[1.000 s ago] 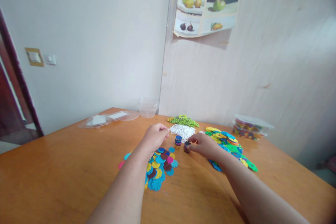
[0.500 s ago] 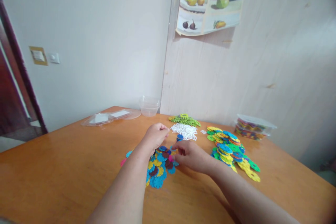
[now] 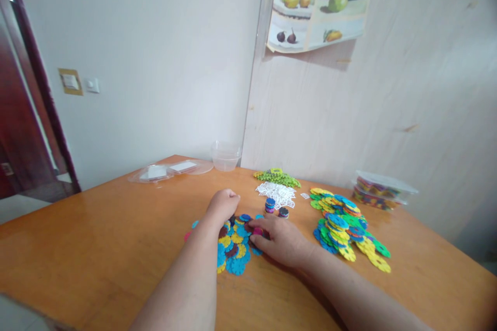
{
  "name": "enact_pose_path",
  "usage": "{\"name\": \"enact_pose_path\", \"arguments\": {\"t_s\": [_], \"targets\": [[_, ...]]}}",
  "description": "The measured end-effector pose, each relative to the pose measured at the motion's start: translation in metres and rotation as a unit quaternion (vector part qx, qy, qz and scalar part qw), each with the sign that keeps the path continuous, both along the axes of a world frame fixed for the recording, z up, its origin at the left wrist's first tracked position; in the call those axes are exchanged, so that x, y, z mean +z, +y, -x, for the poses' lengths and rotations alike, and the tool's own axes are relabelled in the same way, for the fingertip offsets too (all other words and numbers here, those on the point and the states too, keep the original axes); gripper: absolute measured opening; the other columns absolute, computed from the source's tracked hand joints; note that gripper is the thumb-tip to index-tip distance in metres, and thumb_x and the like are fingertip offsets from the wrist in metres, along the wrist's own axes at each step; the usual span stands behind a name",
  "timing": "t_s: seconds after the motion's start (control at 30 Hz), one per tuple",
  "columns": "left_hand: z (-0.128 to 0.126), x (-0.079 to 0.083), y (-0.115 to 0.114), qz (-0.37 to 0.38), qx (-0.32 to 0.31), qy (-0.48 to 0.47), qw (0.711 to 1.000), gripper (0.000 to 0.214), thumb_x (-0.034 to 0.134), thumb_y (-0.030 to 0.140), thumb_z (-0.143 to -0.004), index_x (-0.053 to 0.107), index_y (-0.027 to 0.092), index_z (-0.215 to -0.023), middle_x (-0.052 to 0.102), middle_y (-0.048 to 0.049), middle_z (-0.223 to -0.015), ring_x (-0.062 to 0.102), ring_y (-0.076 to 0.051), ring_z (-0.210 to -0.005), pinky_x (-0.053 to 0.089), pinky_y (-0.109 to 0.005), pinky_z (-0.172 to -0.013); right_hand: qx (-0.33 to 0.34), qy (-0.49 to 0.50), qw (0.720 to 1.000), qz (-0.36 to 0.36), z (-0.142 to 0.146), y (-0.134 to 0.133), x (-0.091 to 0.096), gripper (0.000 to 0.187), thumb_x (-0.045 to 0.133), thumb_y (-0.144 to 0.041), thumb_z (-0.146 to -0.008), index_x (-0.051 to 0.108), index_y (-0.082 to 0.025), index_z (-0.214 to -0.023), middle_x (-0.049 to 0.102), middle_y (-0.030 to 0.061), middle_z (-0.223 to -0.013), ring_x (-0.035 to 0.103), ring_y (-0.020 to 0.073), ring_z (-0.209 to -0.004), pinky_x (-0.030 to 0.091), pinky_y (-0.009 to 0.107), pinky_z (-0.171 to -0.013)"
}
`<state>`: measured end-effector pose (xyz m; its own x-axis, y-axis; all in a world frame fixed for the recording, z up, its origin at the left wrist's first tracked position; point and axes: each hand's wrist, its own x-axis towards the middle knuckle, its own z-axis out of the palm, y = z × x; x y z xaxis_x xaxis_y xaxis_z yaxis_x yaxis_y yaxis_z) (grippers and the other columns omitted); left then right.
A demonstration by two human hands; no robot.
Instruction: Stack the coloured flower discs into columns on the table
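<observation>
A heap of small notched plastic discs (image 3: 237,266) in light blue, yellow, brown and pink lies on the table before me. My left hand (image 3: 223,208) is over the heap's far left side, its fingers curled together; what they hold, if anything, is hidden. At the heap's right side rests my right hand (image 3: 281,238), thumb and forefinger apart, with a pink disc (image 3: 257,231) between their tips. Just beyond this hand stand a short stack of blue and purple discs (image 3: 270,205) and a lower dark-topped stack (image 3: 283,212).
Larger flower-shaped discs (image 3: 337,222) lie heaped at the right. White lattice pieces (image 3: 277,194) and green pieces (image 3: 281,178) are piled behind. Lidded boxes (image 3: 380,191) stand far right; a clear tub (image 3: 226,158) and clear lids (image 3: 155,172) are at the back left.
The camera has turned slightly left. My left hand has drawn back left toward the heap, and my right hand has lowered onto its right side. The dark-topped stack has come into sight.
</observation>
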<state>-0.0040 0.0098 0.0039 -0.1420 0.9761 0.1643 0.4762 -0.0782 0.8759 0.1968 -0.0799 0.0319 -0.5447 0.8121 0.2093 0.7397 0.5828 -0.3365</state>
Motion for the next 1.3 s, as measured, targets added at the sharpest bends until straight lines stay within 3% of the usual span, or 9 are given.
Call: {"name": "enact_pose_path", "arguments": {"t_s": [0.13,0.37,0.57,0.77,1.0,1.1,1.3], "targets": [[-0.013,-0.004,0.000,-0.010,-0.075,0.044,0.996,0.021,0.054,0.036,-0.076,0.062,0.018,-0.068,0.069,-0.0041,-0.070,0.061,-0.016,-0.066,0.041,-0.023,-0.059,0.002,-0.005,1.000,0.016,-0.002,0.001,0.000,0.028,0.055,-0.033,-0.083,0.069,-0.031,-0.107,0.069,-0.0010,-0.089,0.060,0.0147,-0.077,0.038,0.022,-0.065],[-0.026,0.001,-0.010,0.016,-0.163,0.019,0.986,0.016,0.052,0.028,-0.073,0.064,0.017,-0.071,0.071,-0.0043,-0.073,0.062,-0.015,-0.064,0.044,-0.023,-0.061,-0.015,0.024,0.998,0.048,-0.006,0.004,0.000,0.022,0.058,-0.033,-0.080,0.069,-0.027,-0.097,0.064,-0.0023,-0.078,0.054,0.0113,-0.066,0.032,0.020,-0.055],[-0.027,0.004,-0.014,0.029,-0.160,0.021,0.986,0.017,0.052,0.028,-0.073,0.064,0.016,-0.073,0.072,-0.0042,-0.073,0.062,-0.014,-0.063,0.044,-0.022,-0.059,-0.033,0.027,0.997,0.068,-0.007,0.010,-0.008,0.020,0.063,-0.037,-0.076,0.068,-0.024,-0.090,0.061,-0.0033,-0.071,0.050,0.0102,-0.061,0.030,0.021,-0.052],[-0.028,0.007,-0.015,0.032,-0.157,0.037,0.986,0.016,0.052,0.027,-0.072,0.064,0.017,-0.074,0.071,-0.0036,-0.072,0.061,-0.013,-0.062,0.043,-0.021,-0.058,-0.048,0.081,0.985,0.146,-0.007,0.020,-0.023,0.021,0.068,-0.034,-0.071,0.065,-0.022,-0.087,0.057,-0.0039,-0.068,0.049,0.0096,-0.060,0.030,0.019,-0.049],[-0.026,0.004,-0.010,0.020,-0.160,0.061,0.985,0.017,0.052,0.027,-0.073,0.065,0.017,-0.076,0.072,-0.0039,-0.075,0.062,-0.014,-0.065,0.042,-0.021,-0.058,-0.047,0.133,0.966,0.215,-0.004,0.022,-0.029,0.021,0.071,-0.029,-0.066,0.061,-0.020,-0.082,0.057,-0.0047,-0.066,0.051,0.0096,-0.059,0.033,0.018,-0.050],[-0.024,0.001,-0.007,0.005,-0.154,0.080,0.985,0.017,0.052,0.026,-0.072,0.066,0.017,-0.077,0.071,-0.0034,-0.075,0.062,-0.014,-0.067,0.041,-0.021,-0.057,-0.049,0.139,0.968,0.203,-0.005,0.021,-0.021,0.021,0.071,-0.027,-0.064,0.061,-0.019,-0.082,0.056,-0.0053,-0.065,0.049,0.0094,-0.058,0.031,0.019,-0.048],[-0.021,-0.002,-0.003,-0.016,-0.110,0.151,0.982,0.017,0.053,0.026,-0.072,0.068,0.019,-0.076,0.070,-0.0025,-0.074,0.061,-0.015,-0.068,0.039,-0.021,-0.056,-0.119,0.194,0.966,0.118,-0.032,0.032,0.019,0.021,0.066,-0.029,-0.070,0.062,-0.019,-0.087,0.048,-0.0065,-0.061,0.045,0.0089,-0.056,0.029,0.020,-0.049]]}}
